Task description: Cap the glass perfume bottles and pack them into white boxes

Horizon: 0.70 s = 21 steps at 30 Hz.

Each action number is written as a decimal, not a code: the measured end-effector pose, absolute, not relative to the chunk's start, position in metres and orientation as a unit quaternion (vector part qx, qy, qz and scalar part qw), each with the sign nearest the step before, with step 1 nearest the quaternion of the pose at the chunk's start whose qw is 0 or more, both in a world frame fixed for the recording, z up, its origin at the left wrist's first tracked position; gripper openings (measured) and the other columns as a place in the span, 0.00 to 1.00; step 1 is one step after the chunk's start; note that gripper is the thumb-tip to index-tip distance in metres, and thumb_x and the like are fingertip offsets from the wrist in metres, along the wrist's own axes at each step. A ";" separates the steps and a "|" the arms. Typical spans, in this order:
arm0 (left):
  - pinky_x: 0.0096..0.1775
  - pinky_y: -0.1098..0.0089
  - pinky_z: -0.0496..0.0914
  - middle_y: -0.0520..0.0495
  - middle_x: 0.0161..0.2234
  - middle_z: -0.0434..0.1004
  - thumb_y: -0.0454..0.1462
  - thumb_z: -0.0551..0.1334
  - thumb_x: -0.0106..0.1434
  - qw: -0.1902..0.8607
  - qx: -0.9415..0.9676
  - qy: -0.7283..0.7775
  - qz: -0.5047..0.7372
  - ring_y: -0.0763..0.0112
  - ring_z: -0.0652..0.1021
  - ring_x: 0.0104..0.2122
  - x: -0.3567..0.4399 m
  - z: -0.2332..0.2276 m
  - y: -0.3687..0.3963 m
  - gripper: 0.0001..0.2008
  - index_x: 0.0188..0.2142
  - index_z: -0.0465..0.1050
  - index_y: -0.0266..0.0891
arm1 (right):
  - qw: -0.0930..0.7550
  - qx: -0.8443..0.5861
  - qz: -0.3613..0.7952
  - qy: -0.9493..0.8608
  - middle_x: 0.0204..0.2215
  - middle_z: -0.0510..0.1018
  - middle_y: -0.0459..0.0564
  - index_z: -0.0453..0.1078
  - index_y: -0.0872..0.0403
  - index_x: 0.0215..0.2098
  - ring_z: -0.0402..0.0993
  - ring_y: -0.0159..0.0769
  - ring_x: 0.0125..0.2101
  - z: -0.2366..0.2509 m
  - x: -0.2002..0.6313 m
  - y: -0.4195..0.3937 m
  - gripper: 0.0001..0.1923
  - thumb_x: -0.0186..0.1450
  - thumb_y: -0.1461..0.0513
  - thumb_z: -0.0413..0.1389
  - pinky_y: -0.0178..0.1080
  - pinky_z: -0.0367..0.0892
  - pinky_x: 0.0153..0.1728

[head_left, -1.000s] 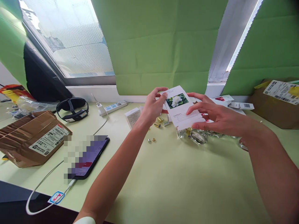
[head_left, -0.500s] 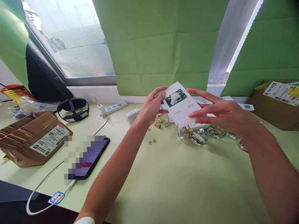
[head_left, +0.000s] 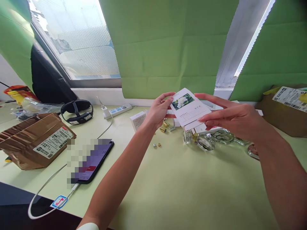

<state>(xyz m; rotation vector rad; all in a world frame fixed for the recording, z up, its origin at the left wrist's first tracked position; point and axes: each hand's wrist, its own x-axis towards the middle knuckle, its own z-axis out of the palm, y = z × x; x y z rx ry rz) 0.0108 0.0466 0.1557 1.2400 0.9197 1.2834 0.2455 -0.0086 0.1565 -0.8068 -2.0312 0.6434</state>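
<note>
A white card [head_left: 190, 113] printed with a white flower and some lines of text is held up above the far part of the table. My left hand [head_left: 161, 108] pinches its left edge. My right hand [head_left: 230, 116] is at its right side, fingertips on the lower right edge and one finger stretched along the upper right. A second white edge shows beneath the card, so more than one sheet may be there. Below it lie glass bottles [head_left: 205, 142], gold and silver caps [head_left: 163, 129] and white boxes [head_left: 138, 120], partly hidden by my hands.
On the left are an open brown carton [head_left: 45, 140], a black headset [head_left: 76, 112], a power strip [head_left: 120, 110] and a phone [head_left: 98, 163] on a white cable [head_left: 39, 193]. Another carton [head_left: 283, 111] stands at the far right. Green blinds [head_left: 168, 48] hang behind the table.
The card has shifted slightly right and down in the picture with both hands. My right hand's fingers have closed in on the card's lower right edge.
</note>
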 end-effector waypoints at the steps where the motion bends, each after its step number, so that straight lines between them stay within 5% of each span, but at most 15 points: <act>1: 0.27 0.73 0.76 0.47 0.35 0.76 0.35 0.58 0.69 0.537 0.520 0.387 0.540 0.75 0.76 0.28 0.011 0.156 0.047 0.10 0.47 0.75 0.40 | 0.417 -0.326 0.255 -0.809 0.66 0.65 0.35 0.82 0.36 0.41 0.78 0.46 0.47 0.157 0.245 -0.009 0.08 0.64 0.55 0.63 0.51 0.83 0.39; 7: 0.25 0.75 0.74 0.48 0.34 0.74 0.35 0.57 0.69 0.535 0.517 0.385 0.546 0.78 0.74 0.27 0.014 0.154 0.047 0.09 0.45 0.75 0.40 | 0.408 -0.368 0.260 -0.794 0.62 0.70 0.41 0.83 0.41 0.36 0.80 0.45 0.41 0.165 0.241 -0.016 0.06 0.62 0.53 0.65 0.55 0.83 0.38; 12: 0.27 0.75 0.76 0.48 0.34 0.74 0.36 0.58 0.69 0.523 0.533 0.381 0.545 0.75 0.76 0.31 0.014 0.152 0.047 0.09 0.47 0.75 0.41 | 0.402 -0.375 0.287 -0.784 0.59 0.72 0.42 0.78 0.45 0.34 0.81 0.38 0.34 0.163 0.243 -0.014 0.05 0.62 0.54 0.65 0.48 0.83 0.32; 21: 0.29 0.76 0.75 0.45 0.38 0.75 0.37 0.59 0.69 0.490 0.556 0.398 0.540 0.74 0.76 0.34 0.014 0.153 0.045 0.13 0.51 0.74 0.40 | 0.382 -0.373 0.357 -0.767 0.63 0.68 0.45 0.60 0.32 0.65 0.78 0.49 0.47 0.158 0.245 -0.006 0.37 0.60 0.55 0.67 0.46 0.82 0.31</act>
